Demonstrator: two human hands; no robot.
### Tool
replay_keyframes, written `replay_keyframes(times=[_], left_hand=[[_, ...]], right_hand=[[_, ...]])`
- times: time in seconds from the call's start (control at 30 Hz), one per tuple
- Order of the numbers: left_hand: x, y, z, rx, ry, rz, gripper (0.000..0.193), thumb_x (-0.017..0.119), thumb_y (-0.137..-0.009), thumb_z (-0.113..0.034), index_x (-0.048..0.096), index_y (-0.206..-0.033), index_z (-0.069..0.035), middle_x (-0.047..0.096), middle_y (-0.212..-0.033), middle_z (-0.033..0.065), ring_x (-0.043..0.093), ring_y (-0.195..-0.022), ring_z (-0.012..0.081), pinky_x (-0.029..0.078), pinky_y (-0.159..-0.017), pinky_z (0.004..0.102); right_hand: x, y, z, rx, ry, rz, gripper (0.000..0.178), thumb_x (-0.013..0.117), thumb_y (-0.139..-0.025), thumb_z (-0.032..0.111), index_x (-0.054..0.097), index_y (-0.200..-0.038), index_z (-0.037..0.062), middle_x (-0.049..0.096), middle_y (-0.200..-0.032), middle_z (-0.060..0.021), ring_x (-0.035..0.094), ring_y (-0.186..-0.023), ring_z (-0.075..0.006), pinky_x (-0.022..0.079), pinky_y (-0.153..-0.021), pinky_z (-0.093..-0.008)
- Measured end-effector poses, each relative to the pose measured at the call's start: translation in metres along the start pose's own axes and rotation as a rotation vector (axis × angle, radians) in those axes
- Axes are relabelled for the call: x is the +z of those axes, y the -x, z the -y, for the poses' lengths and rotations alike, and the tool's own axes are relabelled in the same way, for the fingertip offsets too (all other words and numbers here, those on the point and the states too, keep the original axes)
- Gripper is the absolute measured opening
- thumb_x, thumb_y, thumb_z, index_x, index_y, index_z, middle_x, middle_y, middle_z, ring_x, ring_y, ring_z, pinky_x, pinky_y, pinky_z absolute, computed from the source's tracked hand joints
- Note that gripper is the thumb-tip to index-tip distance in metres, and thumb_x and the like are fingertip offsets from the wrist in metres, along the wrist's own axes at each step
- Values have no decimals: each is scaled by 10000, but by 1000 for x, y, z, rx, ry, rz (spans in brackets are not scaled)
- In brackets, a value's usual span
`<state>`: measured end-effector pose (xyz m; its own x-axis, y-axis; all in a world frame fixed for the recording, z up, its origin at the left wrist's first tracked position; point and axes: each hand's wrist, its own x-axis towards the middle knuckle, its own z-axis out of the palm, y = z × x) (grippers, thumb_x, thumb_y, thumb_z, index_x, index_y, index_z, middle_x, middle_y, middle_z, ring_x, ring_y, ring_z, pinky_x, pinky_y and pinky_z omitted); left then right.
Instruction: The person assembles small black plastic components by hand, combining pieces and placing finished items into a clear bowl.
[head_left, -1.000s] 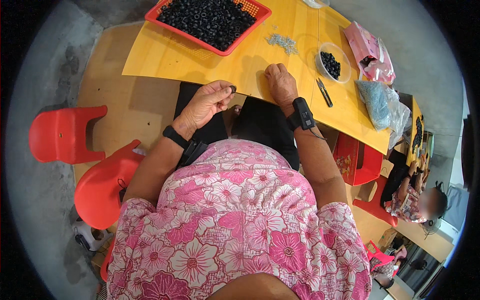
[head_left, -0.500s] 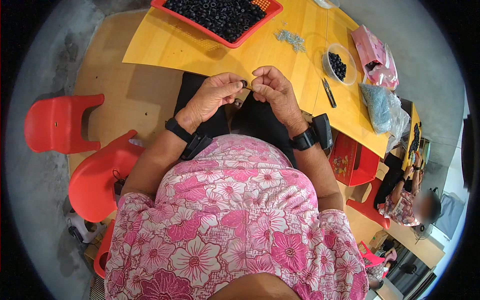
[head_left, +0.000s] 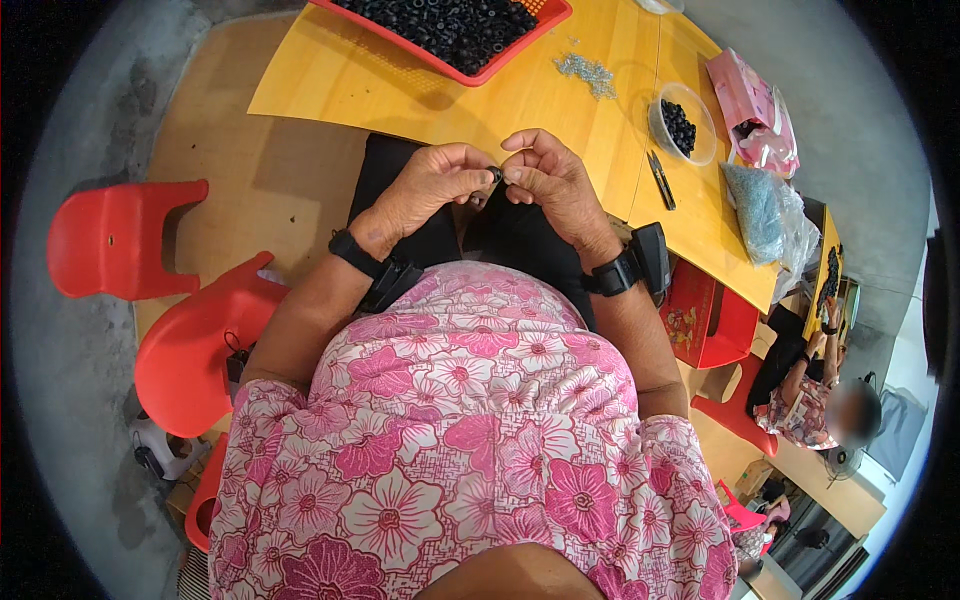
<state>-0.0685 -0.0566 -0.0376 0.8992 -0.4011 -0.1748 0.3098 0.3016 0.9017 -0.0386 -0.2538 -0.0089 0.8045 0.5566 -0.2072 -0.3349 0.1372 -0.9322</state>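
Note:
Just off the table's near edge, above my lap, my two hands meet fingertip to fingertip. Between thumb and forefinger my left hand (head_left: 432,188) pinches a small black ring-shaped part (head_left: 495,174). My right hand (head_left: 556,192) is pinched against the other side of that part, its upper fingers curled loosely. Whatever sits between the right fingertips is too small to make out. Beyond the hands, a red basket (head_left: 474,78) full of similar black parts stands on the yellow table (head_left: 400,108).
Small clear pieces (head_left: 586,74) lie in a pile on the table. At the right are a clear bowl (head_left: 708,150) with black parts, black snips (head_left: 661,181), a pink bag (head_left: 738,90) and a plastic bag of small pieces (head_left: 752,215). Red chairs (head_left: 105,240) stand left; another person (head_left: 800,410) sits far right.
My hands have come together: the right fingertips now press against the black part, where a small gap showed before. The left hand still pinches it.

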Motion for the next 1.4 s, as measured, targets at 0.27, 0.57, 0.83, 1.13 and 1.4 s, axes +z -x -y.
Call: replay_keyframes(times=[0.27,0.57,0.83,1.13,1.4], left_hand=[[2,-1,3,16,8,27,154,629,-859,-166,620,-927,-29,570,-726,-15,496,-635,55,405,-576,190],[-1,-4,11,-68,346,13,187,613,-883,-186,625,-988,-32,558,-763,-25,465,-642,51,412,-622,187],[-4,-5,9,-67,386,41,205,586,-900,-199,611,-1009,-26,566,-789,-10,470,-657,49,410,-629,183],[-27,-9,17,-95,244,127,175,622,-874,-233,611,-927,-67,571,-763,-30,454,-632,36,364,-576,172],[-49,-8,28,-130,554,136,207,682,-826,-192,607,-954,-48,552,-842,1,482,-720,90,415,-643,215]], right_hand=[[1,-2,-3,17,-10,-5,267,624,-858,91,506,-1089,26,547,-730,-6,460,-577,-80,403,-565,-214],[10,2,-9,9,-176,-69,241,600,-882,126,562,-1094,18,559,-755,2,468,-607,-68,401,-566,-198],[13,-1,-15,-160,126,-86,225,628,-836,39,620,-1061,32,577,-812,7,531,-717,-60,438,-647,-200],[14,-12,-7,-346,601,-8,216,658,-778,-15,655,-986,47,566,-808,-47,562,-759,-141,448,-703,-237],[-9,-71,50,-476,924,-236,175,630,-773,1,674,-932,58,607,-822,-103,597,-782,-221,478,-679,-295]])
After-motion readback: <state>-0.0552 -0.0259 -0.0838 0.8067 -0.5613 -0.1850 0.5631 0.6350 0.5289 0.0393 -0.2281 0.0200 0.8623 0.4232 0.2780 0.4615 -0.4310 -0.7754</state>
